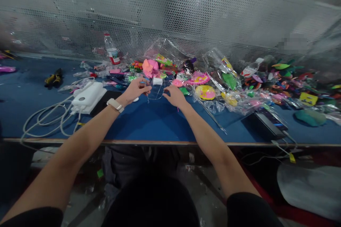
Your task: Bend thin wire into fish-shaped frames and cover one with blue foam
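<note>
Both my arms reach out over a blue table (149, 120). My left hand (136, 89), with a white band on its wrist, pinches the left edge of a small clear plastic bag (156, 91). On the bag's right edge my right hand (173, 96) has its fingers closed. The bag lies flat on the table between the two hands, with a white label or piece at its top. Just beyond the hands is a heap of bright foam toy pieces (170, 69) in pink, green and orange.
A white power bank (89, 96) with looped white cables lies at left, a water bottle (112, 50) farther back. More clear bags with coloured toys (226, 88) spread to the right, beside a black box (265, 125). A perforated metal wall (186, 14) backs the table.
</note>
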`<state>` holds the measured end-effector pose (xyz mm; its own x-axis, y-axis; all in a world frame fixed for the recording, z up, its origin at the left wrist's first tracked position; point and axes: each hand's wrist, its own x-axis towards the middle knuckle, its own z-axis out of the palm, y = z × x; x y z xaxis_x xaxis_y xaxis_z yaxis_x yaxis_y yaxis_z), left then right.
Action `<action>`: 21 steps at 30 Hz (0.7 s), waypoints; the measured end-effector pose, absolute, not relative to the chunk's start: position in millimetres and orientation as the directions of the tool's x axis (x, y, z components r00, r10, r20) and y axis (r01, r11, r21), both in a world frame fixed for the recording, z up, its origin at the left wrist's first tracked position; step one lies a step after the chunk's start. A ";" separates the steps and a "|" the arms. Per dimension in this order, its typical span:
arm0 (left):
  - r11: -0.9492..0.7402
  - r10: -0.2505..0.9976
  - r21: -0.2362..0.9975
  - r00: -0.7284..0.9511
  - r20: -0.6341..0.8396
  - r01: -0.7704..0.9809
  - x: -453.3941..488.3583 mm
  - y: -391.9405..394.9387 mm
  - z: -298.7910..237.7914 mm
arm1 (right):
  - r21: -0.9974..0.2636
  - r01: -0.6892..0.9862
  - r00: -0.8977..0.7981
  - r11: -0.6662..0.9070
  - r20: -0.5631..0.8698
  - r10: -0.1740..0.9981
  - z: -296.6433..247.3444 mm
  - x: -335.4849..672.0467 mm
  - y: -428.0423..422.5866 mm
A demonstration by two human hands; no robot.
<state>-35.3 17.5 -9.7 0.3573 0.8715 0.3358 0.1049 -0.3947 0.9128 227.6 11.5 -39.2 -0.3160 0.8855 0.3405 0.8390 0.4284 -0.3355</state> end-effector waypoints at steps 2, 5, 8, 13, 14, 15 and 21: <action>-0.386 0.861 0.914 0.403 0.309 0.124 -35.8 14.0 -8.4 | -0.233 0.891 -0.310 0.390 0.316 0.897 -41.3 220.9 14.2; -0.379 0.791 0.908 0.572 0.217 0.180 -38.1 7.8 -5.6 | -0.161 0.918 -0.311 0.361 0.271 0.911 -41.5 215.6 18.3; -0.403 0.632 0.880 0.772 0.068 0.252 -40.2 3.0 -3.0 | -0.140 0.919 -0.326 0.368 0.253 0.911 -38.9 216.1 20.1; -0.417 0.566 0.859 0.825 -0.011 0.297 -39.1 0.0 -0.9 | -0.041 0.921 -0.369 0.387 0.222 0.903 -36.3 214.2 16.2; -0.417 0.570 0.859 0.822 -0.008 0.297 -38.9 -0.1 -0.2 | -0.032 0.922 -0.370 0.386 0.223 0.902 -36.1 213.3 14.8; -0.418 0.573 0.858 0.820 -0.005 0.297 -38.8 -0.2 0.6 | -0.037 0.924 -0.364 0.381 0.225 0.904 -35.7 212.8 13.6; -0.455 0.588 0.819 0.809 -0.019 0.350 -39.7 0.3 2.6 | -0.201 0.920 -0.292 0.335 0.218 0.931 -27.2 221.4 11.5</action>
